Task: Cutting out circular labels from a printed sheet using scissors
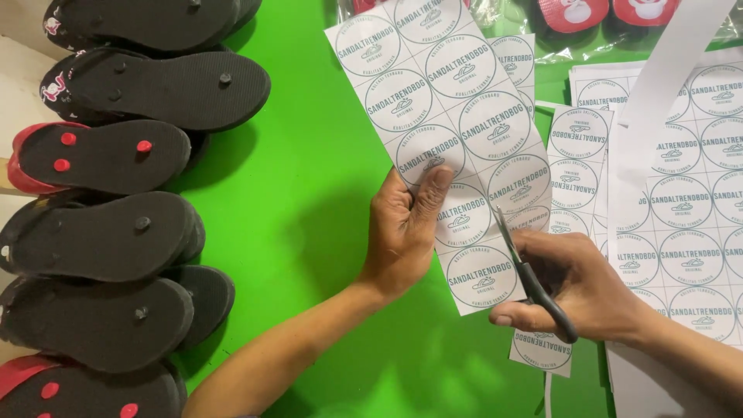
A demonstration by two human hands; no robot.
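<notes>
Left hand: my left hand [404, 232] is lifted off the green counter [309, 232], its fingers [428, 203] closed on the lower left edge of a sticker sheet [457, 131], thumb pressed flat on the printed face.
Sticker sheet: I see a white sheet printed with round teal labels in a grid; it rises tilted from my left fingers toward the far side, and its lower right part reaches down to the scissors.
Right hand: my right hand [576, 286] sits just right of the left one, fingers wrapped tight through the dark handles of the scissors [526, 271].
Scissors: the blades point up and away from my right fingers and meet the right edge of the held sheet; how far the blades stand apart I cannot tell, the paper hides part of them.
Cut label strip: below my right fingers a small piece of label paper [542, 350] lies on the counter, one round label showing.
Sheet stacks: right of my right hand and beyond it lie more sheets of the same round labels [681, 201], overlapping one another; a plain white paper strip [673, 54] slants across them.
Sandals: well left of my left fingers a row of flip-flops [116, 224] lies sole up, mostly black, some with red edges and red plugs.
Far edge: beyond the held sheet, red items in clear plastic bags [604, 15] sit at the top.
</notes>
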